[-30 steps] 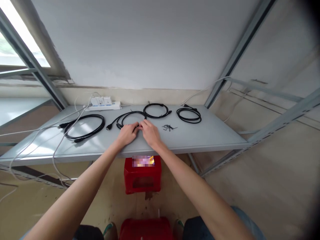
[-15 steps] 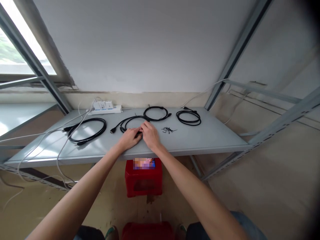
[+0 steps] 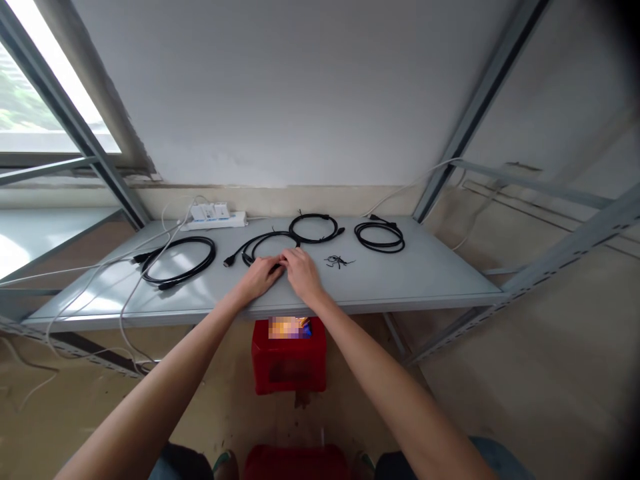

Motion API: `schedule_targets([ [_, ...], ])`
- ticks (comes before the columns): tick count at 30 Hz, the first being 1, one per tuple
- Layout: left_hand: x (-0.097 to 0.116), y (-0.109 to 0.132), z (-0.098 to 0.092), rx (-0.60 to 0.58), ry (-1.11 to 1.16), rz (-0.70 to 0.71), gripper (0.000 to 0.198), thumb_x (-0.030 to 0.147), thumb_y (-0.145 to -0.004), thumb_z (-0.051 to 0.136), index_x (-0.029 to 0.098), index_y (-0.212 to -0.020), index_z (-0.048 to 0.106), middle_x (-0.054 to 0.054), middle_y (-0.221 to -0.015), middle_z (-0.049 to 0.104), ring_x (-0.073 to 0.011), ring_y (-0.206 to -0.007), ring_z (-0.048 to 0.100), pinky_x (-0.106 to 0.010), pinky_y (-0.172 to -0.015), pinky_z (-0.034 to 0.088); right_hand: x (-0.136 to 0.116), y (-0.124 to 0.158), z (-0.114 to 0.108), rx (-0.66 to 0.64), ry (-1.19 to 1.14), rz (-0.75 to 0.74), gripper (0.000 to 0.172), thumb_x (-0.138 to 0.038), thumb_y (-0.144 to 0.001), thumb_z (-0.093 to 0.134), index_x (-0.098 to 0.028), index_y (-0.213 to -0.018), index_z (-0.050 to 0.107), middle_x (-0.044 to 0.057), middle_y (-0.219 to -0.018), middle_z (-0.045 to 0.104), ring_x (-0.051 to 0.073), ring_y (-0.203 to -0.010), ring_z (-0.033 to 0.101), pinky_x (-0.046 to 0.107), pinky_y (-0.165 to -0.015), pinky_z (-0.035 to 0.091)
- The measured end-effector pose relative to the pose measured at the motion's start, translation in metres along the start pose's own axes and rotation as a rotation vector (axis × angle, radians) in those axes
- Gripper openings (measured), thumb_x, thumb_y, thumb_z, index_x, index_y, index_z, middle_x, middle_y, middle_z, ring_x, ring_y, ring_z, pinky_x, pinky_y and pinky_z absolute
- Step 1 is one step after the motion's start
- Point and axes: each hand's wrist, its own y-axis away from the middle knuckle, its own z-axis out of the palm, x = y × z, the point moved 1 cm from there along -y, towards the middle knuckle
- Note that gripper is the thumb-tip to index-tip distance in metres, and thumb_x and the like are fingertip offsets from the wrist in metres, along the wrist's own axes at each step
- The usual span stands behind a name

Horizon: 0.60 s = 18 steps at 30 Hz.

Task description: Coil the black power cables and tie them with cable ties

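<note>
A coiled black cable (image 3: 271, 233) lies in the middle of the grey shelf, its plug (image 3: 229, 261) pointing out to the left. Both hands meet at the near side of this coil. My left hand (image 3: 260, 276) is closed on it, fingers bent and thumb underneath. Right against those fingertips, my right hand (image 3: 302, 272) pinches at the same spot; the exact point of grip is hidden by the fingers. Just right of my right hand is a small pile of black twist ties (image 3: 339, 262).
Other coiled black cables lie at the left (image 3: 210, 257), behind the hands (image 3: 336, 230) and at the right (image 3: 403, 241). A white power strip (image 3: 235, 219) with plugs stands at the back left, its white cords crossing the left side. A red stool (image 3: 289, 367) is below the shelf edge.
The whole view has shifted slightly. My right fingertips have lowered a little and lie flatter beside my left fingers; the cables stay in place.
</note>
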Motion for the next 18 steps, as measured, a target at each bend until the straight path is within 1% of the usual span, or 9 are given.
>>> schedule_targets([
  [6,-0.0025,-0.0002,0.0002,0.024,-0.068,0.041,0.027,0.033,-0.102,0.042,0.021,-0.105,0.066,-0.011,-0.099,0.074,-0.0279,-0.094,0.069,-0.037,-0.089,0.047,-0.0011,0.0017,0.0001,0.008,0.070,0.009,0.018,-0.017,-0.104,0.051,-0.023,-0.096,0.066,0.009,-0.098,0.072,0.027,-0.099,0.059,0.037,-0.084,0.043],
  [10,-0.0032,-0.0022,0.0013,0.011,-0.112,0.033,0.031,0.036,-0.105,0.039,0.021,-0.107,0.066,-0.011,-0.098,0.074,-0.0277,-0.092,0.068,-0.036,-0.085,0.045,-0.0007,0.0062,-0.0023,0.027,0.119,0.020,0.017,-0.017,-0.103,0.051,-0.024,-0.099,0.066,0.008,-0.097,0.070,0.028,-0.097,0.058,0.039,-0.083,0.046],
  [13,-0.0029,-0.0033,0.0018,0.012,-0.133,0.029,0.035,0.038,-0.107,0.037,0.020,-0.107,0.067,-0.012,-0.097,0.074,-0.0282,-0.093,0.067,-0.036,-0.084,0.044,0.0004,0.0082,-0.0028,0.045,0.153,0.026,0.019,-0.015,-0.102,0.050,-0.024,-0.101,0.067,0.009,-0.100,0.068,0.027,-0.099,0.057,0.039,-0.084,0.047],
  [18,-0.0036,-0.0022,0.0037,0.047,-0.168,0.042,0.038,0.042,-0.107,0.039,0.022,-0.118,0.069,-0.011,-0.099,0.075,-0.0298,-0.097,0.062,-0.039,-0.086,0.042,-0.0022,0.0073,-0.0028,0.019,0.216,0.028,0.022,-0.013,-0.103,0.047,-0.023,-0.103,0.067,0.009,-0.103,0.065,0.025,-0.100,0.057,0.036,-0.084,0.047],
])
